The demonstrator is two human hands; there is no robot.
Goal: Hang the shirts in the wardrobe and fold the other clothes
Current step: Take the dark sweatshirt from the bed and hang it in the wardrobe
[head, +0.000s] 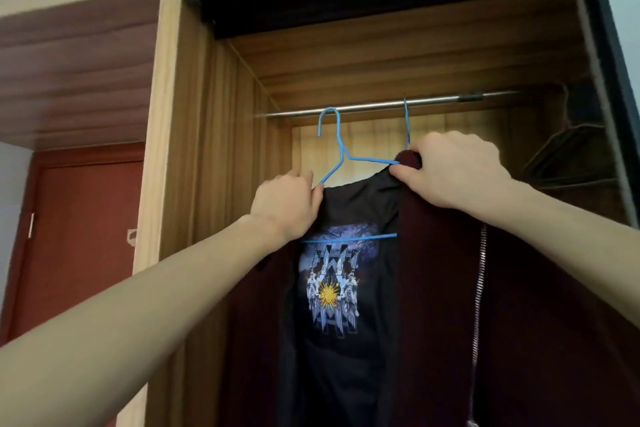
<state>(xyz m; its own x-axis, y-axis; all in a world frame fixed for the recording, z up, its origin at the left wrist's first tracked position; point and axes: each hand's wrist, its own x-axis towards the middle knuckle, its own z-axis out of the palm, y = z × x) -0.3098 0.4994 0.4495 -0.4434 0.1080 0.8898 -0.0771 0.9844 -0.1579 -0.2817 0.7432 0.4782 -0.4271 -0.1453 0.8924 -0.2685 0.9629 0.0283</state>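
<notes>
A dark maroon zip jacket [519, 305] hangs over a blue wire hanger [341, 149] whose hook is at the metal wardrobe rail [363, 107]. My left hand [287, 208] grips the jacket's left shoulder at the hanger's arm. My right hand [453, 170] pinches the collar at the right shoulder. Inside the jacket's opening shows a black T-shirt [332, 288] with a blue and yellow print. A second blue hanger hook [406, 121] sits on the rail by my right hand; what it carries is hidden.
The wardrobe's wooden side wall [221, 184] stands at the left of the opening. Dark empty hangers [571, 152] hang at the right end of the rail. A sliding door edge [609, 80] is at the far right. A red-brown door [83, 236] is at the left.
</notes>
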